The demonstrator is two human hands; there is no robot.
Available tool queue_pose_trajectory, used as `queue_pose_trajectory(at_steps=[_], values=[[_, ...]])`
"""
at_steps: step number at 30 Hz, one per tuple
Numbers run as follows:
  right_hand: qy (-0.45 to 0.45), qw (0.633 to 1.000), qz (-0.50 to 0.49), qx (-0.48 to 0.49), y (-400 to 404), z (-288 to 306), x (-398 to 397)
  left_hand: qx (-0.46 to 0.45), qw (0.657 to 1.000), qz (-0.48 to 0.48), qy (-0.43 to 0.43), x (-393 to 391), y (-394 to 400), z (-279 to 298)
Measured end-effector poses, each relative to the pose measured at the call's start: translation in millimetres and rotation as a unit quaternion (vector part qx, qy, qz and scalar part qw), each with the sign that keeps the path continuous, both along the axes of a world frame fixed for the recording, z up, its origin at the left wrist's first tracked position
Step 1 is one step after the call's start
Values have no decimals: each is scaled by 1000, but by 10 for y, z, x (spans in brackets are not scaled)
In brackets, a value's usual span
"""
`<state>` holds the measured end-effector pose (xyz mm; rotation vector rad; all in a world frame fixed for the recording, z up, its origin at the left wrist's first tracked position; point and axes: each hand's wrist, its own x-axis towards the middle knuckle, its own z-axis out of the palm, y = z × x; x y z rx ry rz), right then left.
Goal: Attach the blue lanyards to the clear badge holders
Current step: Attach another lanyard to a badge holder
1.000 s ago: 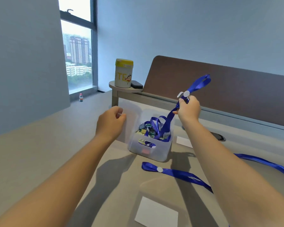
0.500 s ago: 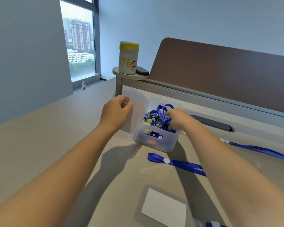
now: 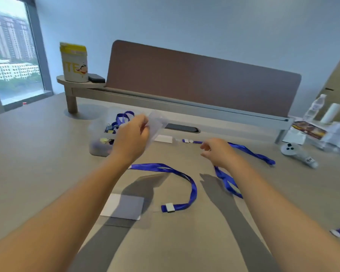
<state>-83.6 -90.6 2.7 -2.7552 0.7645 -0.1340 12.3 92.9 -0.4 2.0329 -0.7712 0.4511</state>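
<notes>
Left hand (image 3: pixel 133 137) pinches a clear, flat badge holder (image 3: pixel 157 122) above the table.

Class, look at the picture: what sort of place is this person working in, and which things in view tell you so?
Probably an office. A long desk carries a brown divider screen and a cable slot, and a tall window looks out over city high-rises.

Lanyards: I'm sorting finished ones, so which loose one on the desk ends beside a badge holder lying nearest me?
The curved lanyard between the forearms; its white clip end stops beside the near badge holder.
</notes>
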Motion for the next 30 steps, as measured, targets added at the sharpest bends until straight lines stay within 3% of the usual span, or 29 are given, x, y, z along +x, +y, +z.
queue_pose_trajectory(at_steps=[8, 16, 24, 30], values=[[-13, 981, -193, 34, -817, -498, -923, 51, 995, -87, -23, -610, -736, -267], [-12, 963, -266, 51, -1109, -855, -988, 87, 991, -103, -25, -694, -1167, -377], [-16, 952, -294, 80, -1224, -848, -893, 108, 990, -90, -7, -691, -1258, -406], [-185, 943, -193, 198, -1065, -482, -879, 64, 995, -77, 23, -724, -1195, -228]])
